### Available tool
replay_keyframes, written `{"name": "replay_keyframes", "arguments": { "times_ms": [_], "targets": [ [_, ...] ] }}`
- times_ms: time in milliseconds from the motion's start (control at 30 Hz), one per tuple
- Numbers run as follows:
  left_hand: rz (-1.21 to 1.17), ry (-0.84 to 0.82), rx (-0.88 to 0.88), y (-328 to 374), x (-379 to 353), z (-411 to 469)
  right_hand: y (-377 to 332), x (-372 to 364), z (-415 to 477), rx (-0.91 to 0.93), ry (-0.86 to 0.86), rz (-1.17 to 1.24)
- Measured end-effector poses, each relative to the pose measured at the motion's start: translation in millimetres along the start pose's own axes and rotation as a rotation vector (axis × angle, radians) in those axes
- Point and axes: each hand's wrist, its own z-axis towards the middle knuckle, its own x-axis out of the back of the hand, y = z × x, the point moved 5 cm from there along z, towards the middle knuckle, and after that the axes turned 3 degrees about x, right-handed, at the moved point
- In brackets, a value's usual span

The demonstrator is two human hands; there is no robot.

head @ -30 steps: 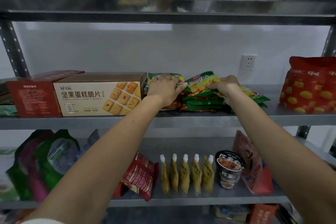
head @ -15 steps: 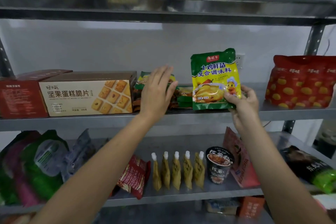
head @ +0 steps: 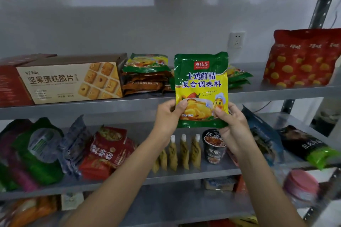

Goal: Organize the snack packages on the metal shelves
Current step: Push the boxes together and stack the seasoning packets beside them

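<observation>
Metal shelves [head: 73, 110] stand against a white wall, with the middle tier near eye level. The green-and-yellow packet [head: 201, 79] is off the shelf, upright in the air just in front of that tier's edge, label toward the camera. Change over the last second: the hands no longer rest on the flat piles at the back, and the packet is no longer carried by the right hand [head: 234, 125] alone. The left hand [head: 166, 116], open over the piles a moment ago, now pinches one lower corner and the right hand pinches the other, thumbs on the front. The mixed pile [head: 147, 77] lies beside the biscuit box [head: 70, 81], and the green pile [head: 239, 77] lies partly behind the held packet. Reading: one packet is singled out, probably for squaring up, and is not yet re-placed.
</observation>
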Motion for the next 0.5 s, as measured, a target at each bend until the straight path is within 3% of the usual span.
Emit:
{"name": "replay_keyframes", "arguments": {
  "times_ms": [133,367,500],
  "targets": [
    [-0.033,0.019,0.065,-8,4,-15,7,3,-8,-0.046,-0.070,-0.029],
    [-0.151,-0.065,0.123,-13,1,-33,12,2,-16,-0.028,-0.029,-0.012],
    [-0.092,0.004,0.159,-19,3,-37,15,1,-19,-0.044,-0.035,-0.001]
  ]
}}
